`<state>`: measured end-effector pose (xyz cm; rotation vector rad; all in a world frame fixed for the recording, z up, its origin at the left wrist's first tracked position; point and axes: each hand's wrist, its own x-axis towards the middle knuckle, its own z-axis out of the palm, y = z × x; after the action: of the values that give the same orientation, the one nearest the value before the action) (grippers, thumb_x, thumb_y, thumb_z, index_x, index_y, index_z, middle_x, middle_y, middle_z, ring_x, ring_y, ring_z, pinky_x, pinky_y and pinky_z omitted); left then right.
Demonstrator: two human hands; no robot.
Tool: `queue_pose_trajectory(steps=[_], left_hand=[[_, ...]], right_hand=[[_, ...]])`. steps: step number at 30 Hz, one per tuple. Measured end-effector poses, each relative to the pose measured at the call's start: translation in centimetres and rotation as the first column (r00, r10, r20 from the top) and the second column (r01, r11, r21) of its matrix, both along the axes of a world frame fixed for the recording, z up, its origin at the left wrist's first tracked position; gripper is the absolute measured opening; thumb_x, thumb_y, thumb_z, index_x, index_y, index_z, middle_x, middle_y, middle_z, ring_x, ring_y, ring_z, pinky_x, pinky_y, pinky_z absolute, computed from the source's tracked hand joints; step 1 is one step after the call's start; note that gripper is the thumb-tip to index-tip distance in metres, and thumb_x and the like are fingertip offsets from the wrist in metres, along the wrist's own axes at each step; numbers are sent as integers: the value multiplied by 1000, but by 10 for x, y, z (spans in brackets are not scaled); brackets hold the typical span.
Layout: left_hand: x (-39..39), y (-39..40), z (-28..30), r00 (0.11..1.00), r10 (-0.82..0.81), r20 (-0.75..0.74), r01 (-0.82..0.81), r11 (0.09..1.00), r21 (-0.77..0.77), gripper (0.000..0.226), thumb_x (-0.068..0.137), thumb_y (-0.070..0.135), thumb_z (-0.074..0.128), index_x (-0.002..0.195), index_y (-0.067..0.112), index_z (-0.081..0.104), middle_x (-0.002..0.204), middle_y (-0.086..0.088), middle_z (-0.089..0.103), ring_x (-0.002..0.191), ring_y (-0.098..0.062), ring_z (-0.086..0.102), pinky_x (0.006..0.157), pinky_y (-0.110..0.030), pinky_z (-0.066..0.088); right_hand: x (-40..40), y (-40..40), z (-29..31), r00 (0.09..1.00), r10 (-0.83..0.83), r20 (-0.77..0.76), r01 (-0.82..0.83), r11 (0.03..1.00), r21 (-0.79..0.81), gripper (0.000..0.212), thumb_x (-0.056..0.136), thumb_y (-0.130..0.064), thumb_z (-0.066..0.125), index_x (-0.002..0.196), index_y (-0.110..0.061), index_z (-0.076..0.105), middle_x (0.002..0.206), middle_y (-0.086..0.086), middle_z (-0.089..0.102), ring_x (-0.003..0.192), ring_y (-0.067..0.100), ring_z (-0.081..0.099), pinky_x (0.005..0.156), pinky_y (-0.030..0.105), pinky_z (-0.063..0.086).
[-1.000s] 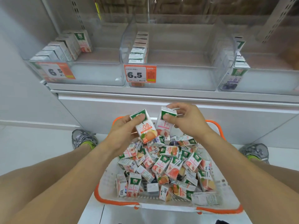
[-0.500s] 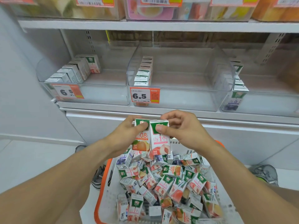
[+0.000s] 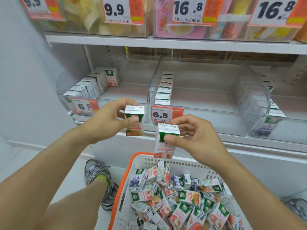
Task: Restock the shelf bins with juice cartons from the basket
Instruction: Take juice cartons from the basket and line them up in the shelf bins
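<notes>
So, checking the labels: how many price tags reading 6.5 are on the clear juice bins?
2: an orange-and-white tag on the left clear bin, partly behind the left hand, and another on the middle bin.

Two upright cartons above basket

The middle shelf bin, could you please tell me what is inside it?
The middle shelf bin holds one row of white juice cartons along its left wall; the rest looks bare. The 6.5 price tag covers its front corner.

cartons in basket, below bins
</notes>
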<state>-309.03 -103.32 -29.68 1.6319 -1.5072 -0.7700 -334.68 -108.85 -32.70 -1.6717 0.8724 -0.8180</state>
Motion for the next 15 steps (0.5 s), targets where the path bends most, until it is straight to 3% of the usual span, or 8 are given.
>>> queue_pose_trajectory(steps=[3,5,7,9,11,15], left_hand=[[-12,4,-14,962,125,-242,-115,992,56,13,94,14,63,105,20,59,96,-3,69,77,-20,71,69,-42,62],[-21,6,-28,930,181,-321,-161,983,87,12,94,18,63,106,18,60,95,-5,71,75,-19,72,63,-38,62],[-18,5,-37,942,212,-259,-205,977,53,16,92,24,66,107,21,61,97,-6,73,75,-19,71,57,-32,58],[-2,3,-37,961,232,-152,-237,971,-15,15,91,27,68,104,25,61,95,-2,72,66,-8,66,53,-30,52],[19,5,-37,968,243,-65,-246,968,-55,17,90,25,70,103,29,60,95,2,71,61,-1,63,55,-28,48],[58,16,-43,950,311,-20,-312,946,-85,22,88,23,72,107,30,61,96,7,69,74,-7,64,64,-31,53]], right_hand=[[15,5,5,999,34,-2,-34,999,-23,39,68,-19,90,100,-21,69,93,-10,76,84,9,70,74,24,58],[22,9,6,998,35,-48,-37,998,-42,40,67,-22,90,100,-23,69,93,-10,75,84,10,70,75,27,59],[26,8,9,995,12,-99,-19,998,-67,41,66,-25,91,100,-26,68,93,-10,75,84,11,70,76,30,59],[32,4,17,994,-29,-109,19,996,-93,39,67,-25,90,98,-28,68,93,-7,74,83,13,70,76,30,58],[47,-2,32,996,-57,-72,48,991,-123,37,69,-23,89,98,-28,68,94,-3,73,83,18,69,77,32,58],[116,-24,68,997,-82,-6,78,966,-246,30,74,-21,87,97,-23,67,92,-4,71,79,15,69,75,35,60]])
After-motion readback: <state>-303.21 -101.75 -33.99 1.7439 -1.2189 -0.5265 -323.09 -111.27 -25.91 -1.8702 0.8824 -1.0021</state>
